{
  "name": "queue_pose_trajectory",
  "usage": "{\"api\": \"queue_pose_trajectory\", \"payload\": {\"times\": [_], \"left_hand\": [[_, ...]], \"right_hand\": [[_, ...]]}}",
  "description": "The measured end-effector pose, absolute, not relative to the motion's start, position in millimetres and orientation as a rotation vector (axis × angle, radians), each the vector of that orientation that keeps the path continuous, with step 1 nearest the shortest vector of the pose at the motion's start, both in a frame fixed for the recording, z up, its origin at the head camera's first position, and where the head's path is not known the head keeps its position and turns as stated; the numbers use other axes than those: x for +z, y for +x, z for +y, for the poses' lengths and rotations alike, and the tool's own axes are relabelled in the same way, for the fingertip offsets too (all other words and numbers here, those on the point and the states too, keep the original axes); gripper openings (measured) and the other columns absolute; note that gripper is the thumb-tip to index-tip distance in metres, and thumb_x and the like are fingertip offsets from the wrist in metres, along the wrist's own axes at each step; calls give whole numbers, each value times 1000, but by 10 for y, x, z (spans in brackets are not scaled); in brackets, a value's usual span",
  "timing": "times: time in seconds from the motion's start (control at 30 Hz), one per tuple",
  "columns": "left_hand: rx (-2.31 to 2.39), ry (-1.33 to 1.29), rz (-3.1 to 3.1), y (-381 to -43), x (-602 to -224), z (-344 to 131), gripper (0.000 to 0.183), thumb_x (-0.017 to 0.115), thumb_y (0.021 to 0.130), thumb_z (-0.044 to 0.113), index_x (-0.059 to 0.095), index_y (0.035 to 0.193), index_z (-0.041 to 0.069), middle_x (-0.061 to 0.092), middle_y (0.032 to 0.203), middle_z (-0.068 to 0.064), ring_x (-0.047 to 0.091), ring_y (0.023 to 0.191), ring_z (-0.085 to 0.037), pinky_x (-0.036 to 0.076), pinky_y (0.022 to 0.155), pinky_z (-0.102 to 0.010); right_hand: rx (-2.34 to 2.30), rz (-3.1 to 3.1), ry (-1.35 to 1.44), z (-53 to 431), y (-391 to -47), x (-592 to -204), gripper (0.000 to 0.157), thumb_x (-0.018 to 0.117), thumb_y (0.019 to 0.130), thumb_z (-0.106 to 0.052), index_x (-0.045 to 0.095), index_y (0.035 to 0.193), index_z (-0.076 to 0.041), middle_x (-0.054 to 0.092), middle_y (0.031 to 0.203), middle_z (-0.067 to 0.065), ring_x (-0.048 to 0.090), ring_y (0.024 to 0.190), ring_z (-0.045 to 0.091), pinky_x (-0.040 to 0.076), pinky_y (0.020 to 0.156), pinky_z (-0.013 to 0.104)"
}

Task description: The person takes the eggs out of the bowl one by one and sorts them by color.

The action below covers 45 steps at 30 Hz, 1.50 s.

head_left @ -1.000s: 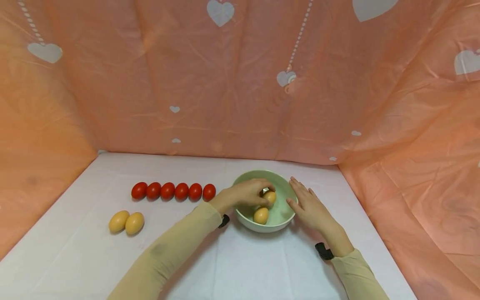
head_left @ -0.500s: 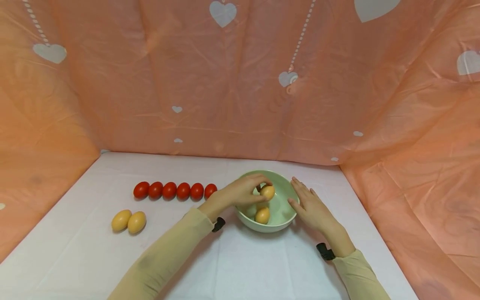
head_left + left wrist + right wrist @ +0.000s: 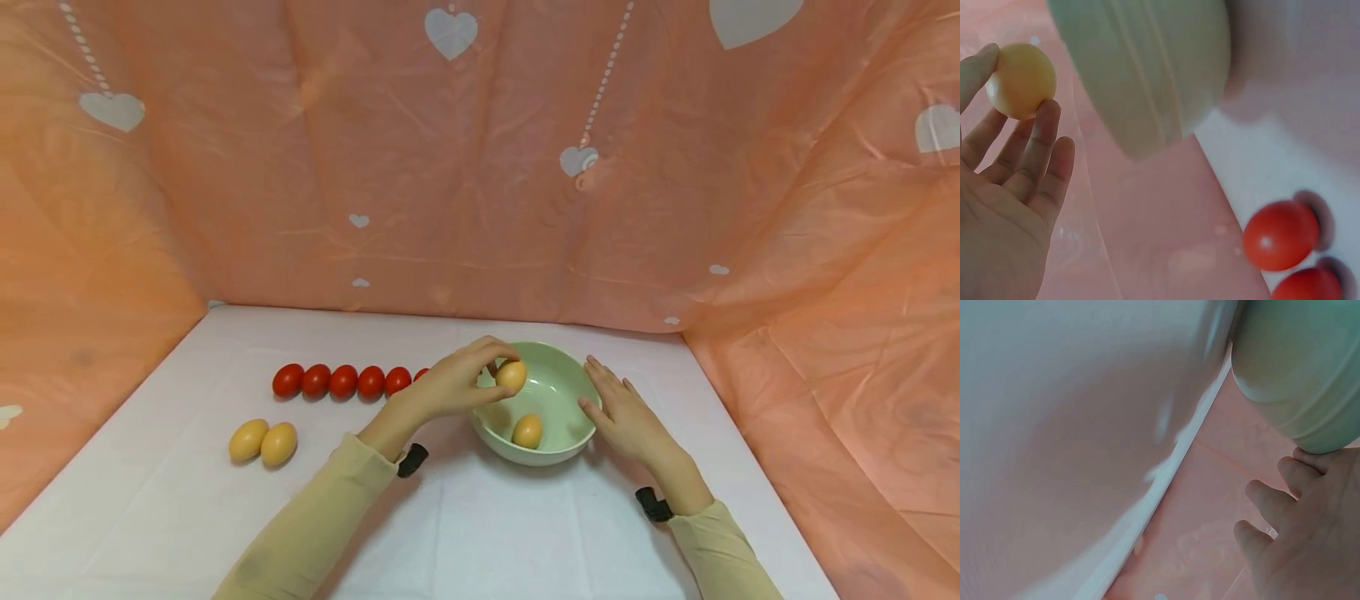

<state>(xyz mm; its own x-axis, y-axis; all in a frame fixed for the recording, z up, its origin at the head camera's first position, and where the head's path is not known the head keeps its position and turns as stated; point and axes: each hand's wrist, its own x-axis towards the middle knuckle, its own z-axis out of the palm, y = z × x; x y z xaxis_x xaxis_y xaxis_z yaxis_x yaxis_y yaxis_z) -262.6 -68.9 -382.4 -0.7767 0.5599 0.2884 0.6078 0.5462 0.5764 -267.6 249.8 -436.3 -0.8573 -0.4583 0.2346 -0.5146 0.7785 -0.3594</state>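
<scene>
In the head view my left hand [image 3: 453, 382] pinches a yellow egg [image 3: 512, 376] between thumb and fingertips, over the left side of a pale green bowl [image 3: 562, 387]. The left wrist view shows the same egg [image 3: 1021, 81] held at the fingertips, level with the bowl's outer wall [image 3: 1147, 75]. A second yellow egg [image 3: 527, 431] lies inside the bowl near its front wall. My right hand [image 3: 633, 421] rests at the bowl's right rim with fingers straight; in the right wrist view its thumb side meets the bowl [image 3: 1310, 375].
A row of several red eggs [image 3: 343, 382] lies left of the bowl, its right end partly hidden by my left hand. Two yellow eggs [image 3: 262, 442] sit side by side nearer the front left. The white tabletop [image 3: 510, 533] ends at an orange curtain [image 3: 465, 208] behind.
My left hand has lifted the yellow egg from inside the bowl and moved it left and up to the rim. The other egg stays in the bowl. My right hand keeps its place.
</scene>
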Motion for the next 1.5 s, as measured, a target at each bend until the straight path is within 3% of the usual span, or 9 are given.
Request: {"api": "queue_pose_trajectory", "payload": {"times": [0.37,0.6,0.77,1.07,1.5], "left_hand": [[-1017,-888,-2687,-2400,-3821,-1070,46,82,92,25,65,133,14,60,132,3,59,106,-14,55,79,-31],[-966,-807,-2722,-2224,-3876,-1310,45,83,90,25,65,130,14,59,130,1,62,105,-20,56,89,-37],[-895,-774,-2730,-2089,-3929,-1496,43,82,91,25,66,130,15,59,129,2,64,103,-20,57,86,-36],[-847,-681,-2821,-1893,-3984,-1818,44,82,91,22,67,132,15,59,132,0,63,114,-20,55,100,-46],[-693,-678,-2863,-1719,-4010,-2223,45,81,89,16,66,131,12,63,123,3,64,106,-16,56,94,-44]], "right_hand": [[636,-2825,788,2502,-2666,-4358,66,50,110,-33,30,160,5,28,168,20,31,151,47,19,120,69],[628,-2845,781,2506,-2677,-4365,67,49,110,-35,29,161,4,27,169,19,29,152,47,18,121,69],[630,-2845,787,2508,-2680,-4359,67,49,110,-35,29,161,4,26,169,19,29,152,47,17,121,69],[619,-2838,793,2502,-2670,-4361,66,50,110,-33,30,160,5,28,168,21,30,151,48,19,120,69],[635,-2814,799,2496,-2659,-4357,67,50,110,-35,31,159,6,29,167,22,31,149,50,19,119,71]]}}
